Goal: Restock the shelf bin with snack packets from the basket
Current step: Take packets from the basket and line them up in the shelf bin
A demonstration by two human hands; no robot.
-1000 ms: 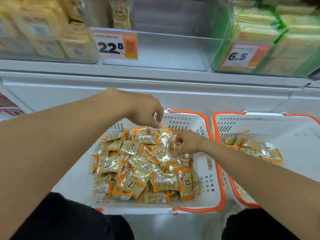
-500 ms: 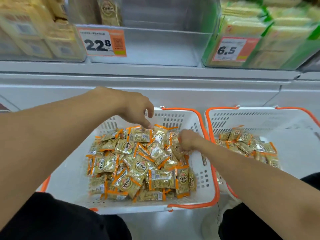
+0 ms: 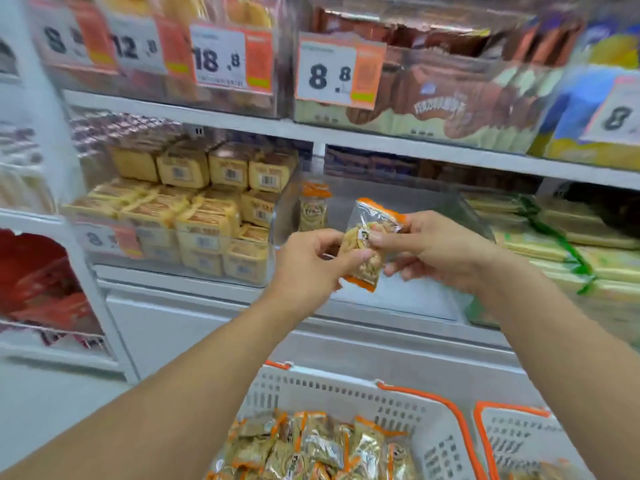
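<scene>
Both hands hold one snack packet (image 3: 367, 247), clear with orange ends, in front of the shelf. My left hand (image 3: 311, 265) pinches its lower left part and my right hand (image 3: 426, 251) pinches its upper right edge. Behind the packet stands the clear shelf bin (image 3: 433, 216), almost bare, with one like packet (image 3: 313, 209) upright at its back left. Below, the white basket (image 3: 346, 389) with orange handles holds several gold and orange packets (image 3: 311, 445).
A second white basket (image 3: 519, 431) sits at the lower right. Yellow boxed snacks (image 3: 207, 209) fill the bin to the left, green and yellow packs (image 3: 561, 244) the one to the right. Higher shelves carry price tags (image 3: 336, 71) and brown packs.
Both hands have risen out of the basket to shelf height with one packet between them. The view has tilted up from the baskets to the shelves.
</scene>
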